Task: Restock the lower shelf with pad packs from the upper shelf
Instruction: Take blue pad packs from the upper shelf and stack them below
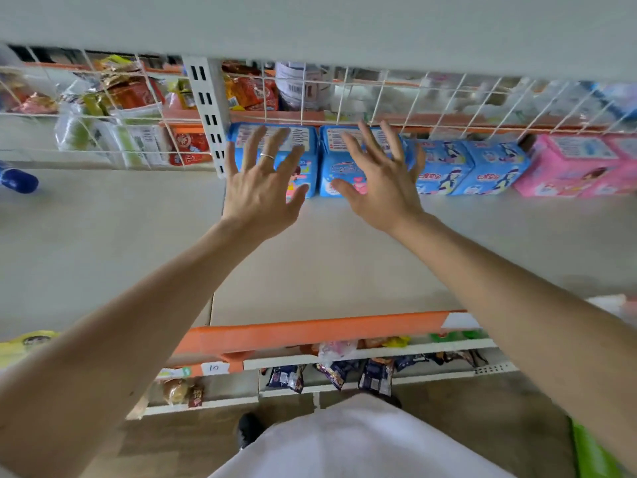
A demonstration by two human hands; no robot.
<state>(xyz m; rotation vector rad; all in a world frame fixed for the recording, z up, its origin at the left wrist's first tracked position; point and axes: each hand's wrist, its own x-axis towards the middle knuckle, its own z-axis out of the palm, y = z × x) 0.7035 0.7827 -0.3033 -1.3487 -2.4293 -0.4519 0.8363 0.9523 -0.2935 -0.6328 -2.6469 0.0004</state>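
Our left hand point(262, 188) & right hand point(381, 188), fingers spread, holding nothing, hover before two blue plastic-wrapped pad packs point(331, 163) at back of beige metal shelf point(327, 263); prob. light, squashy, slick, so we'd clasp the sides.

The white tag point(214, 368) on the orange shelf edge point(232, 365) reads "10"; print on the blue packs point(444, 167) is blurred.

Past the left hand point(262, 194) and right hand point(382, 194) stand bright blue pad packs point(331, 165) with white label panels. Right of them are pink packs point(579, 167); the shelf point(327, 263) beneath is pale beige, edged orange.
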